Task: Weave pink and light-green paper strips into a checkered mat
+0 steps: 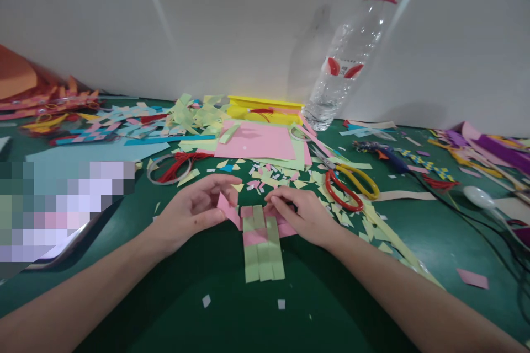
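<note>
A small woven mat of green and pink paper strips (pixel 260 242) lies on the green table (pixel 232 309) right in front of me. My left hand (pixel 192 210) pinches the end of a pink strip (pixel 229 210) at the mat's left side. My right hand (pixel 304 214) presses its fingers on the pink strips at the mat's upper right. Three green strips hang down toward me below the weave.
Red-and-yellow scissors (pixel 350 182) lie just right of my right hand. A pink sheet (pixel 256 142), a clear water bottle (pixel 348 60), a yellow box (pixel 265 109), a tape roll with red string (pixel 169 168), paper scraps and a black cable (pixel 467 209) surround the work. A blurred patch covers the left.
</note>
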### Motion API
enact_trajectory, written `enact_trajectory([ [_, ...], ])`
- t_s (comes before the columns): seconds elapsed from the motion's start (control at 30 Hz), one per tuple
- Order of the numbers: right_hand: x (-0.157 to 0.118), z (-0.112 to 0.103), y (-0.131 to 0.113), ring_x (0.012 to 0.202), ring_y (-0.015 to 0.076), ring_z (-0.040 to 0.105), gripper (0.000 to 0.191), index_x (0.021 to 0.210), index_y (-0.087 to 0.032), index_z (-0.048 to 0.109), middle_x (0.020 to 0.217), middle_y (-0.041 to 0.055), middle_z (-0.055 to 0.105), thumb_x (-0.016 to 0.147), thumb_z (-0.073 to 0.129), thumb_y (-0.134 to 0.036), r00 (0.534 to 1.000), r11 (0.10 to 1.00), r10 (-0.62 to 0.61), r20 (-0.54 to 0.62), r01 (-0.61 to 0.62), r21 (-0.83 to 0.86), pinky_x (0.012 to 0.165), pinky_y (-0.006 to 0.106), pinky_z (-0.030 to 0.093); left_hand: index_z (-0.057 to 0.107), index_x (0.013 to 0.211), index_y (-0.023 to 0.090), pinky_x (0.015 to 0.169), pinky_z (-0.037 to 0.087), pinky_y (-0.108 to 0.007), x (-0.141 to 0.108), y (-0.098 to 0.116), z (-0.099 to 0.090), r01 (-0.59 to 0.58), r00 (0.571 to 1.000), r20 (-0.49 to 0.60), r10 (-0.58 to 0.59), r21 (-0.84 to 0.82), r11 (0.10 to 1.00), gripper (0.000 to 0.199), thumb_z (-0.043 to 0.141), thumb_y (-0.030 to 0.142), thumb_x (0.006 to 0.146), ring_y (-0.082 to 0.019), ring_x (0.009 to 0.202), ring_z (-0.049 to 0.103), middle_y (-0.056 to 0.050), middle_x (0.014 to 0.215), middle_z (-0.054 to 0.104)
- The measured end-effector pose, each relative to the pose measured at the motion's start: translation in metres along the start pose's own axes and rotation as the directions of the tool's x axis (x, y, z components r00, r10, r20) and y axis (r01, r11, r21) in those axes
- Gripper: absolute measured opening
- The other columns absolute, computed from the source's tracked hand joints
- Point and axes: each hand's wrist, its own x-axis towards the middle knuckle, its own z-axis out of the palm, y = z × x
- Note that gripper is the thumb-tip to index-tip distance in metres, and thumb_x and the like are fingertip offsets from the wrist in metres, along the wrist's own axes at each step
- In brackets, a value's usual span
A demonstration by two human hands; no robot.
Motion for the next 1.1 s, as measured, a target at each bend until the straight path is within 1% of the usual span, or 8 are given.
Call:
enact_trajectory([
  [0.1,0.0001,-0.0001,-0.0002,0.074,0.0119,0.067,0.02,0.093,-0.018,0.061,0.084,0.0011,0.073,0.093,0.042,-0.022,1.0,1.0,-0.009,0.001,0.009,-0.018,0.064,0.022,0.05,0.053,0.117,0.022,0.061,0.05,-0.026,0.0006,0.0001,0.0009,0.018,0.998,0.059,-0.015,-0.062,0.998,0.044,0.064,0.043,0.08,-0.016,0.073,0.061,-0.005,0.089,0.063],
  [0.2,0.0001,0.0,-0.0005,0.077,0.013,0.068,0.02,0.093,-0.019,0.061,0.085,0.0017,0.073,0.093,0.041,-0.022,1.0,1.0,-0.016,0.003,0.016,-0.026,0.067,0.023,0.05,0.055,0.113,0.021,0.067,0.052,-0.03,-0.0004,0.0022,0.0021,0.096,0.99,0.101,-0.096,-0.001,0.995,0.034,0.059,0.04,0.084,-0.018,0.077,0.062,-0.006,0.088,0.064],
  [0.4,-0.0002,0.0005,0.0005,0.076,0.0128,0.069,0.021,0.095,-0.018,0.061,0.085,0.0024,0.073,0.093,0.041,-0.023,1.0,1.0,-0.013,0.01,0.013,0.003,0.065,0.023,0.051,0.061,0.103,0.02,0.052,0.047,-0.023,-0.0012,0.0047,0.004,0.155,0.977,0.149,-0.153,0.004,0.988,0.029,0.055,0.043,0.086,-0.012,0.059,0.054,-0.004,0.079,0.062],
  [0.53,-0.0004,0.0014,0.0013,0.076,0.0122,0.069,0.02,0.095,-0.018,0.061,0.084,0.0021,0.073,0.093,0.042,-0.022,1.0,1.0,-0.007,0.007,0.007,0.011,0.065,0.022,0.051,0.063,0.097,0.019,0.047,0.044,-0.021,-0.0009,0.0057,0.0052,0.148,0.981,0.116,-0.156,0.075,0.986,0.027,0.053,0.043,0.087,-0.009,0.051,0.047,-0.002,0.074,0.06],
  [0.7,-0.0006,0.001,0.0008,0.077,0.0116,0.068,0.02,0.094,-0.018,0.061,0.085,0.0014,0.072,0.093,0.041,-0.022,1.0,1.0,-0.003,0.014,0.003,0.004,0.066,0.022,0.051,0.056,0.109,0.021,0.049,0.043,-0.021,-0.0007,0.006,0.0044,0.198,0.979,0.014,-0.205,0.194,0.961,0.027,0.053,0.036,0.086,-0.01,0.055,0.051,0.001,0.072,0.059],
  [0.87,-0.0008,0.0002,0.0002,0.077,0.0124,0.068,0.019,0.094,-0.018,0.061,0.086,0.0026,0.072,0.092,0.042,-0.022,1.0,1.0,-0.011,0.008,0.011,0.004,0.066,0.023,0.051,0.059,0.102,0.021,0.053,0.045,-0.023,-0.0005,0.0056,0.0031,0.162,0.987,-0.054,-0.152,0.359,0.919,0.024,0.052,0.038,0.086,-0.014,0.062,0.057,0.0,0.074,0.063],
  [0.97,-0.0007,0.0008,0.0008,0.076,0.0121,0.068,0.019,0.094,-0.018,0.06,0.084,0.0021,0.072,0.092,0.042,-0.021,1.0,1.0,-0.015,0.013,0.015,0.016,0.065,0.022,0.05,0.063,0.095,0.021,0.06,0.048,-0.026,-0.002,0.0054,0.0041,0.094,0.995,-0.019,-0.097,0.476,0.874,0.022,0.051,0.037,0.087,-0.018,0.074,0.061,-0.004,0.086,0.067],
  [1.1,-0.0009,0.0019,0.0036,0.076,0.0125,0.068,0.019,0.094,-0.019,0.06,0.084,0.0016,0.072,0.092,0.042,-0.022,0.999,0.999,-0.032,0.007,0.032,0.012,0.066,0.023,0.051,0.063,0.1,0.023,0.064,0.048,-0.026,-0.0042,0.0064,0.0072,0.04,0.996,0.038,-0.078,0.596,0.802,0.021,0.047,0.031,0.088,-0.018,0.081,0.059,-0.004,0.095,0.065],
])
